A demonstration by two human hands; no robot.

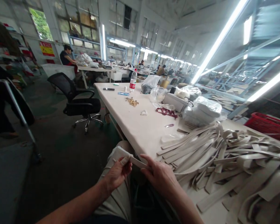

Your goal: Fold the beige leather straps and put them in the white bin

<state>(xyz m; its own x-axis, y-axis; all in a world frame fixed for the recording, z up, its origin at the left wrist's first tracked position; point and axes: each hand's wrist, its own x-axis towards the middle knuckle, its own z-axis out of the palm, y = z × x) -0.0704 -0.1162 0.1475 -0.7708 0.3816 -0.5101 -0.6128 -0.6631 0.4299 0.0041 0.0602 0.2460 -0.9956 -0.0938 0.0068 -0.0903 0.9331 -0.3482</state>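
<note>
Between my hands, over my lap at the table's near edge, stretches a pale strip (138,162). My left hand (119,173) pinches its left end, fingers closed. The fingers of my right hand (159,174) close on the strip's right end, the index finger lying above it. Many similar beige strips (200,149) lie in a loose heap on the table (121,115), just right of my right hand. Small gold metal pieces (132,101) form a pile farther back, and small scissors with a purple handle (169,125) rest beyond the strips.
A bottle (133,80), plastic bags (200,109) and a dark red strap (166,112) are on the table. An office chair (81,102) stands left, a red crate (268,124) right. A person (67,57) sits at a back table.
</note>
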